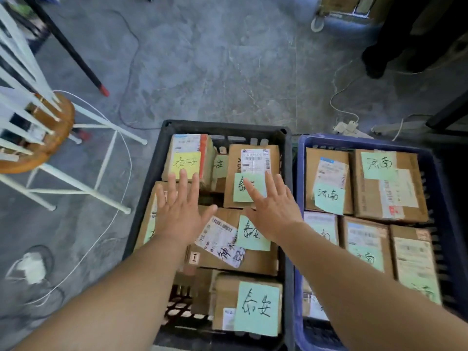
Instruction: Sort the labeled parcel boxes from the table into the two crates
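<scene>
A black crate (222, 127) on the floor holds several cardboard parcel boxes with green or yellow notes. To its right a blue crate (301, 173) holds several more boxes with green notes. My left hand (181, 211) is spread flat, fingers straight, over the boxes at the black crate's left, its fingertips over the box with the yellow note (186, 162). My right hand (272, 206) is also spread flat, over the box with the printed label (253, 160) at the crate's back right. Neither hand holds anything. A box with a large green note (255, 307) lies at the crate's near end.
A round wooden stool (43, 138) on white legs stands at the left. White cables trail over the grey floor, with a power strip (348, 127) behind the blue crate. A black pole (76, 57) slants at upper left. Someone's dark shoes (374, 62) show at upper right.
</scene>
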